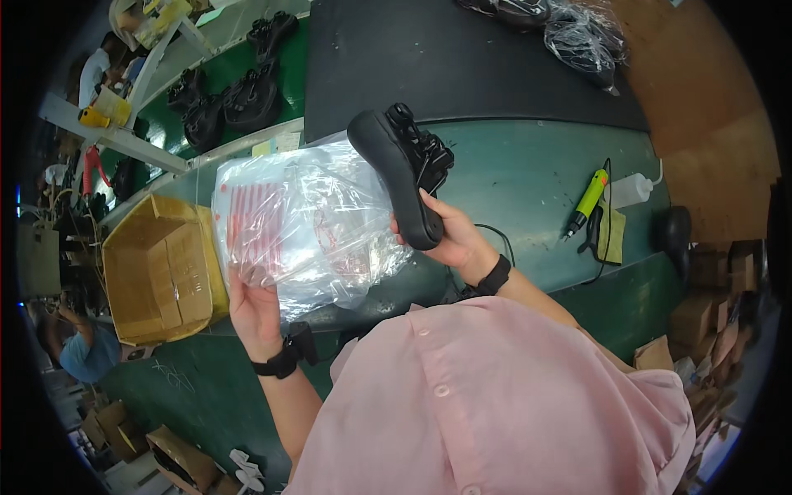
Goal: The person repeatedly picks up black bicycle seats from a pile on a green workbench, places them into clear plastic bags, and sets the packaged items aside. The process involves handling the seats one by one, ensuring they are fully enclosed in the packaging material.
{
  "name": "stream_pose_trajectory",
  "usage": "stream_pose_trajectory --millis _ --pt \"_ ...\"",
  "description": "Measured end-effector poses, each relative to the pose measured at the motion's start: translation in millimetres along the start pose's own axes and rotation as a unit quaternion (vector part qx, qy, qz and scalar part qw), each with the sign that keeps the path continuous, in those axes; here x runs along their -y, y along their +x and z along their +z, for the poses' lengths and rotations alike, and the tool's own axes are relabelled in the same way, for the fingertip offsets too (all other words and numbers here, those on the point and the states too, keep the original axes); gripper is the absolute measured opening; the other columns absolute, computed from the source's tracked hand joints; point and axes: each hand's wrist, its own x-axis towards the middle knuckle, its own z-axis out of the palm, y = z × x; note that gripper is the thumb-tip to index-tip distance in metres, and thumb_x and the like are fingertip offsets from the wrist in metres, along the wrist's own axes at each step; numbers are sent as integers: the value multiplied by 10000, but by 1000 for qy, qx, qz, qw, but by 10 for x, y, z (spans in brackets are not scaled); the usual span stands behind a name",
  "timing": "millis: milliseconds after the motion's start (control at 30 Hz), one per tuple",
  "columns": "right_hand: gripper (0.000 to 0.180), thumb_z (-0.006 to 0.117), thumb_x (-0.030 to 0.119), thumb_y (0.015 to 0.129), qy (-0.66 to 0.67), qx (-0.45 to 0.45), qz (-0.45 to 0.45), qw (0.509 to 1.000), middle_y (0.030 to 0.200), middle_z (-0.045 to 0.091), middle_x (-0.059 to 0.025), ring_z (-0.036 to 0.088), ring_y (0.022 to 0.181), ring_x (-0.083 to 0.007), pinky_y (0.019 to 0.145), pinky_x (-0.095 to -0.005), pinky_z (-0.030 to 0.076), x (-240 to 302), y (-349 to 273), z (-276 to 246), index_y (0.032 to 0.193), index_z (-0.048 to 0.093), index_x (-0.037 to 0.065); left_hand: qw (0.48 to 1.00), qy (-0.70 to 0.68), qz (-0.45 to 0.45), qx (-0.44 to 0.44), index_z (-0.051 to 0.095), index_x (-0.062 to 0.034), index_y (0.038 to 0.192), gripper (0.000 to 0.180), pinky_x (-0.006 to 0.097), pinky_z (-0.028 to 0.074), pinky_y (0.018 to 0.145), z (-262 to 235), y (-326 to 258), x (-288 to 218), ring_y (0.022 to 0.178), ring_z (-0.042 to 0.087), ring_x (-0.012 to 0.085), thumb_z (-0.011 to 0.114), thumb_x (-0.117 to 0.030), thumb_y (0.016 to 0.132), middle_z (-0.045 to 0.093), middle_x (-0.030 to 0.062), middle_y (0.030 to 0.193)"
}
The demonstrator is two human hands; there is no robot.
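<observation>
Over a green worktable point(511, 165), the right hand point(455, 235) holds 1 strappy black shoe point(394, 175); the left hand point(256, 309) touches clear plastic bags point(297, 219), beside an open cardboard box point(209, 264).

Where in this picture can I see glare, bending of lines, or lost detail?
Head view: bright glints across the clear plastic; head view: the near edge of the dark mat bows, and the picture's corners go black; head view: the black shoe shows little detail in its dark sole.
</observation>
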Motion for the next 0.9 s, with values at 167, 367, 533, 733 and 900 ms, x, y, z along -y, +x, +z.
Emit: stream_pose_trajectory --millis 167,367,533,733,900 --pt "439 469 388 973 127 75 -11 989 1061 572 -159 601 917 -250 643 -342 524 -111 -206 -41 1202 519 17 994 18 16 104 502 -30 1164 229 266 384 690 256 -313 -189 701 418 118 414 -184 1020 413 -5 751" --pt "478 474 311 948 340 312 26 887 928 515 -158 521 575 -231 324 -293 363 -281 -302 -178 1310 353 23 975 149 77 143 483 -56 932 177 244 378 535 747 -809 -337 584 399 107 478 -220 999 366 -13 641" --pt "479 453 298 972 325 430 11 842 813 566 -221 491 336 -193 278 -264 392 -226 -457 206 1255 351 -74 948 199 79 237 480 -35 837 235 264 409 477 813 -914 -444 538 436 126 556 -219 961 455 21 627" --pt "433 451 319 981 232 372 -121 891 862 610 -161 477 364 -125 335 -250 381 -453 -366 286 1291 400 21 955 161 -31 248 496 -43 835 162 261 374 502 435 -655 -602 585 441 106 544 -145 952 463 13 673" --pt "601 440 549 935 174 155 -217 948 1118 597 -109 572 973 -212 743 -318 484 -849 95 -228 1200 512 15 970 184 -116 108 522 -72 901 89 267 426 623 -182 -372 -456 655 460 95 508 -129 967 460 -16 727"
